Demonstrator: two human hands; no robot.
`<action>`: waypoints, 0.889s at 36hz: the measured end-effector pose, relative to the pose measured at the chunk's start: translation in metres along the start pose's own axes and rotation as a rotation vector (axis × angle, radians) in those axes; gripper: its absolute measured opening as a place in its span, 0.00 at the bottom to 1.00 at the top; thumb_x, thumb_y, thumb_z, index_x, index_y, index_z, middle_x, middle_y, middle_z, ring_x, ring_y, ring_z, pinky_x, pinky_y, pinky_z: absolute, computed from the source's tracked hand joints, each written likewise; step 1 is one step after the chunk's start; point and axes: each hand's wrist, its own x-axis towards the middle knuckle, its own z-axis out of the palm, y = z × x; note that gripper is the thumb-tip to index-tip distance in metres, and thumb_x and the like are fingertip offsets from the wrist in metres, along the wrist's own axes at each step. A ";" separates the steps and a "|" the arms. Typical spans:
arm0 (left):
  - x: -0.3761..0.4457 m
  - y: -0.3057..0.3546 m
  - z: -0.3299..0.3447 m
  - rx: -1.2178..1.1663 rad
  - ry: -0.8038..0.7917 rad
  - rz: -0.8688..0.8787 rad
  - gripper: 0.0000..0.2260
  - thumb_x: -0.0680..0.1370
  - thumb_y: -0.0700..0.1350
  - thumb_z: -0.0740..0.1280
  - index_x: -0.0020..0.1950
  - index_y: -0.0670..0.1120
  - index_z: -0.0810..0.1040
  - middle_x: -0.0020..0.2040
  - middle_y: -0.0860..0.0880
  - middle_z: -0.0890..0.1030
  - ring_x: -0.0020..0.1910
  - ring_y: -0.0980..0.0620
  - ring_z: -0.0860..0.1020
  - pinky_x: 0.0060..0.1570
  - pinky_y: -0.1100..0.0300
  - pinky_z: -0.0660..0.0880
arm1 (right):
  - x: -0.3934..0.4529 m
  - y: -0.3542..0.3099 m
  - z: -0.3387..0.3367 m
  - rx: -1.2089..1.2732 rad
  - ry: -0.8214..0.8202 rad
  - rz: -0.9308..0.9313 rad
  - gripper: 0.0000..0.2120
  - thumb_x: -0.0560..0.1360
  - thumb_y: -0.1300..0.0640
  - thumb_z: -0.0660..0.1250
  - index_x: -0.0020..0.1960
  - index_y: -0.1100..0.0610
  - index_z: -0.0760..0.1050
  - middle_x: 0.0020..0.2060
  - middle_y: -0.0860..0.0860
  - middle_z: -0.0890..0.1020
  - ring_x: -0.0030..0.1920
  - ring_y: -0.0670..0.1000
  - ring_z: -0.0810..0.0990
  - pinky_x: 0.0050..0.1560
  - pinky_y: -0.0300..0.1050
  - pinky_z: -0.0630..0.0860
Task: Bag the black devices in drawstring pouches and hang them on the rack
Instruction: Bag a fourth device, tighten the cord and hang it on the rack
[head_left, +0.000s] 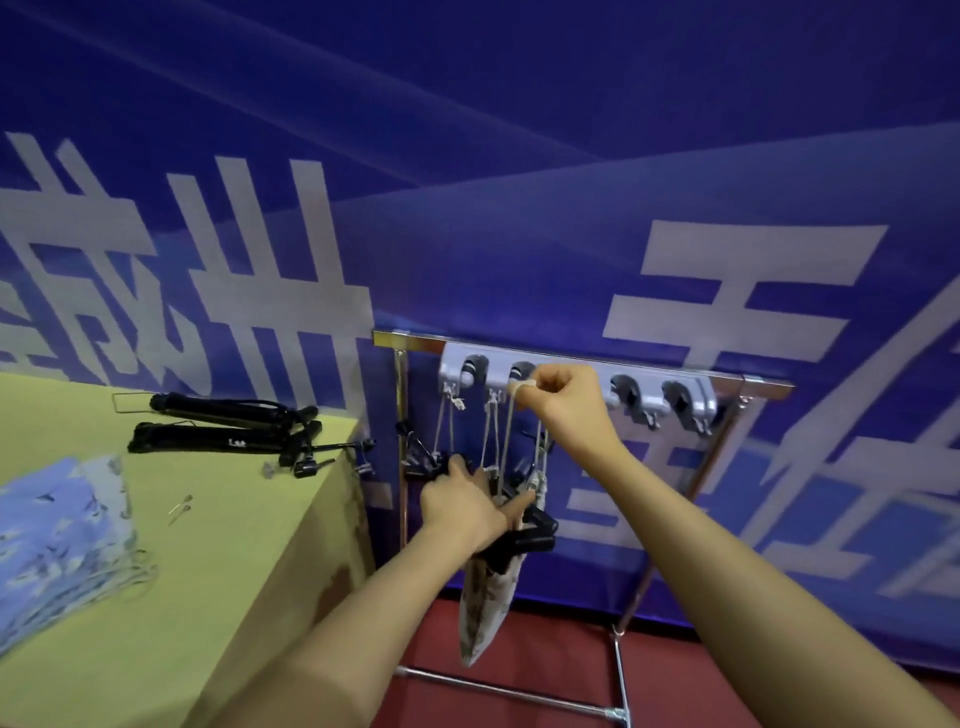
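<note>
At frame centre my right hand (563, 397) pinches the pouch's cord (506, 441) right at the rack's (571, 371) second hook, while directly below it my left hand (462, 506) grips the pouch (488, 597), hanging lengthwise with its device (535, 535) poking out.

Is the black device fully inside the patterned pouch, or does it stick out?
It sticks out: the black device protrudes from the mouth of the pouch, which hangs by its cords below the rack.

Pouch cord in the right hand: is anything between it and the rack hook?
Nothing visible. The right hand pinches the cord right at the second hook; the left hand holds the pouch below.
</note>
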 end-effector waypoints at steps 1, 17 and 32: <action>0.002 0.004 0.003 -0.004 -0.018 0.024 0.39 0.72 0.74 0.47 0.69 0.47 0.68 0.72 0.41 0.61 0.63 0.39 0.72 0.52 0.51 0.72 | 0.000 0.008 -0.003 -0.016 -0.019 0.015 0.17 0.72 0.64 0.68 0.29 0.71 0.68 0.23 0.55 0.64 0.26 0.48 0.59 0.27 0.37 0.61; 0.036 0.066 0.010 -0.688 -0.051 0.165 0.14 0.77 0.44 0.64 0.31 0.44 0.69 0.31 0.45 0.72 0.34 0.47 0.70 0.33 0.58 0.61 | -0.018 0.097 -0.055 -0.385 -0.160 0.197 0.17 0.71 0.63 0.65 0.27 0.63 0.62 0.23 0.54 0.60 0.29 0.51 0.56 0.32 0.46 0.57; 0.100 0.091 0.001 -0.914 0.006 0.153 0.10 0.77 0.44 0.66 0.41 0.42 0.83 0.37 0.43 0.83 0.40 0.44 0.81 0.41 0.56 0.76 | 0.030 0.137 -0.073 -0.437 -0.029 0.249 0.13 0.75 0.62 0.61 0.34 0.52 0.64 0.28 0.49 0.67 0.30 0.51 0.64 0.34 0.48 0.63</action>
